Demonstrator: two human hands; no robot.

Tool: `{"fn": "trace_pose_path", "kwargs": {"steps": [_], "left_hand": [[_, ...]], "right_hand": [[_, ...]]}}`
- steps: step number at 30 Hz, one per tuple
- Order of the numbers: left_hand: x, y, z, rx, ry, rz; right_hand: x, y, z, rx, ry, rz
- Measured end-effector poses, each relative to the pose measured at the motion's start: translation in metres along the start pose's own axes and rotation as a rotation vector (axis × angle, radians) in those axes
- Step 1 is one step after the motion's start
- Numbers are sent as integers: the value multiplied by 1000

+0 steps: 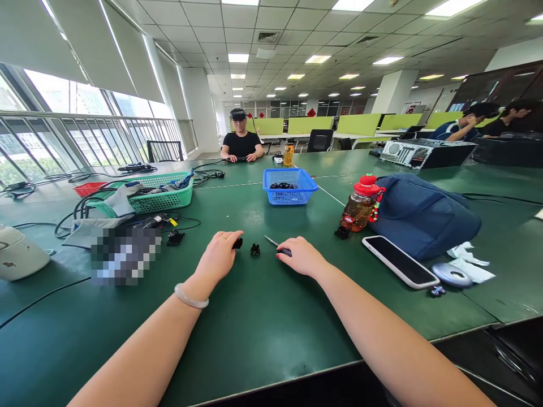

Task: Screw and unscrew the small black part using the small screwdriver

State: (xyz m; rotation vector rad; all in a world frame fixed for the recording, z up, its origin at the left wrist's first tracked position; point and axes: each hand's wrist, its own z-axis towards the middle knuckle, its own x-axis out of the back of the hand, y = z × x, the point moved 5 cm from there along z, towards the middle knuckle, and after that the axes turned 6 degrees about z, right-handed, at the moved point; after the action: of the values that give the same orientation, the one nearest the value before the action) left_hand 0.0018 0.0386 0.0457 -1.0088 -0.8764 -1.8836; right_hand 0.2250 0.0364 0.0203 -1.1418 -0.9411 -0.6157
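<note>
While working at a green table point(254, 328), gripping a small black piece point(238, 243) with the left hand point(221, 247), and holding a slim pointed tool point(285, 251) in the right hand point(302, 255), angled forward and to the left. On the table between both hands: a second black part point(255, 250), nearer the left. Beyond: a blue basket point(290, 196).

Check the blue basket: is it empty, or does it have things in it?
Not empty: a small heap of black items shows inside the blue basket, behind its front rim.
</note>
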Motion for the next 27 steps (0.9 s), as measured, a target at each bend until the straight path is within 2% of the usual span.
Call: {"fn": "trace_pose_path", "kwargs": {"steps": [4,7,13,17,19,23,27], "left_hand": [[-11,12,-5,-103,-111,-49],[-13,15,-6,-105,-162,-109],[-17,3,-5,-91,-176,-138],[-29,-4,-5,-87,-255,-189],[-28,-6,-4,-48,-225,-197],[-15,-9,1,71,-67,-243],[-14,-10,2,212,-47,-452]], "right_hand": [[0,0,0,11,13,-3],[1,0,0,7,8,-2],[1,0,0,-8,8,19],[0,2,0,-11,13,34],[0,3,0,-7,13,41],[1,3,1,-5,7,47],[2,3,0,-11,3,56]]}}
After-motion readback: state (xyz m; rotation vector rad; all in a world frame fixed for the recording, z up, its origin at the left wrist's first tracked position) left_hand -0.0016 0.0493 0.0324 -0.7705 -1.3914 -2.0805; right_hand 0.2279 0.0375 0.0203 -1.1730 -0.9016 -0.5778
